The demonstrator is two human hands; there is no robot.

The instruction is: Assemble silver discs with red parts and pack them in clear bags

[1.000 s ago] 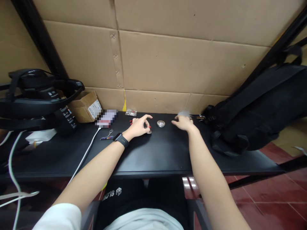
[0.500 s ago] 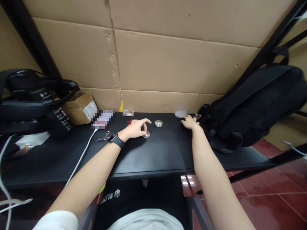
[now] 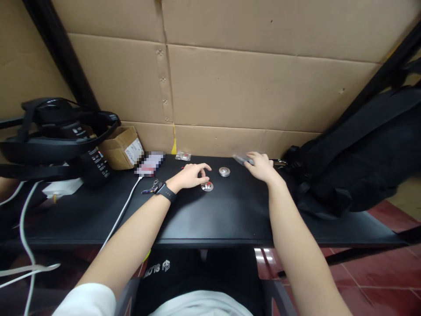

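Observation:
My left hand (image 3: 192, 174), with a black watch on its wrist, rests on the black table (image 3: 213, 215), fingers curled over something small and red beside a flat silver disc (image 3: 207, 187). A second round silver piece (image 3: 224, 171) lies a little further back, between my two hands. Near the cardboard wall my right hand (image 3: 261, 165) has its fingers closed round a small clear plastic bag (image 3: 241, 157).
A black backpack (image 3: 358, 153) leans at the right end of the table. On the left are a black headset (image 3: 55, 131), a small cardboard box (image 3: 123, 147), a phone (image 3: 150, 163) with a white cable, a keychain (image 3: 148, 190), and another small bag (image 3: 183, 156).
My right hand moved from the backpack side back toward the middle and now has the clear bag in its fingers. My left hand stays by the silver disc.

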